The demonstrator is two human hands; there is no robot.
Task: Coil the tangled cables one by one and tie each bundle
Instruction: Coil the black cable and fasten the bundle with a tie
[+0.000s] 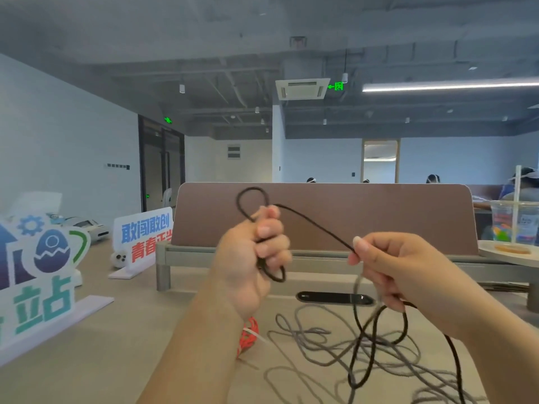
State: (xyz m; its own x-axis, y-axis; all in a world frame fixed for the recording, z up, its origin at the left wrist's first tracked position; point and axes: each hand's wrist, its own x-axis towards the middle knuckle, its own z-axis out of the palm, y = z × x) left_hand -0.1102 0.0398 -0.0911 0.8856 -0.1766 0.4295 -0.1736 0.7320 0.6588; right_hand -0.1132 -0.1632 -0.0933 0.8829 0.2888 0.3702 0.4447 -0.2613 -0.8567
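My left hand [250, 258] is raised above the desk, fist closed on a black cable [313, 222] that loops out above and below the fingers. From there the cable runs right to my right hand [390, 266], which pinches it between thumb and fingers. The rest of the black cable hangs down into a loose tangle on the desk [96, 345]. A grey cable [318, 342] lies tangled there too, with one strand rising toward my right hand. A red coiled bundle [248, 336] with a white tie lies partly hidden behind my left forearm.
A brown divider panel [379, 217] stands at the desk's far edge, with a black cable slot [334, 298] in front of it. Standing signs [143, 237] are at the left. A plastic cup [514, 221] stands beside a round plate [509, 252] at the right.
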